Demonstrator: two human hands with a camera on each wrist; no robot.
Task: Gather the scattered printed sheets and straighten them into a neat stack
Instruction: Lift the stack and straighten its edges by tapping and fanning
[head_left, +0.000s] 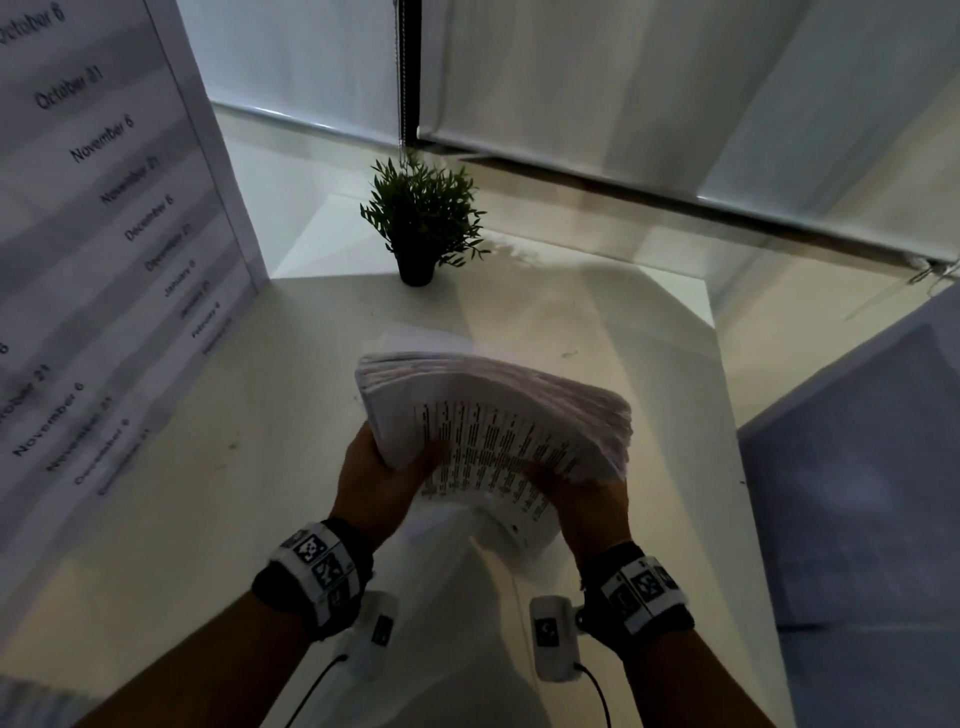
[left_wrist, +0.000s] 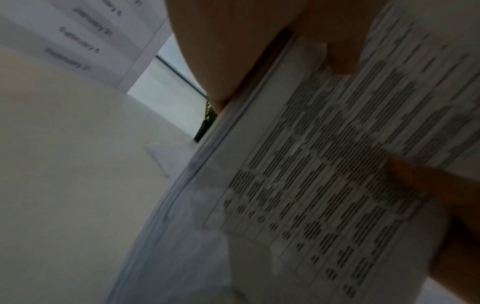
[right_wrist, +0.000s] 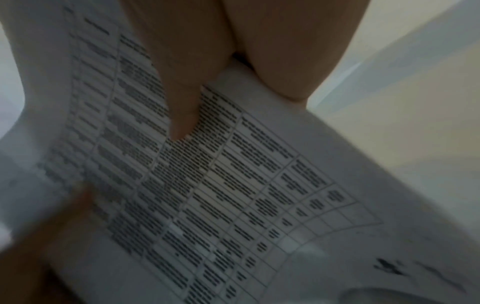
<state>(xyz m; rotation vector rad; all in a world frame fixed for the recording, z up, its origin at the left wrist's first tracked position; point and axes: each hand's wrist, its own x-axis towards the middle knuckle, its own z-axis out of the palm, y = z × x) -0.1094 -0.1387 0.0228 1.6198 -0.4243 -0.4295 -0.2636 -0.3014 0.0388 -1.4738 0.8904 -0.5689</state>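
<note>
A thick bundle of printed sheets (head_left: 493, 415) is held up above the white bench (head_left: 249, 395), its edges fanned and uneven. The left hand (head_left: 374, 478) is clamped on the bundle's left near corner, thumb laid on the printed table. The right hand (head_left: 582, 493) is clamped on the right near edge, a finger (right_wrist: 182, 111) pressed flat against the text. One loose sheet (head_left: 421, 340) is seen lying on the bench beyond the bundle. A small potted plant (head_left: 423, 218) is stood at the far edge, and a large dated chart (head_left: 104, 208) is propped at the left.

Dim white table (head_left: 291, 364), drawn blinds (head_left: 623, 78)
</note>
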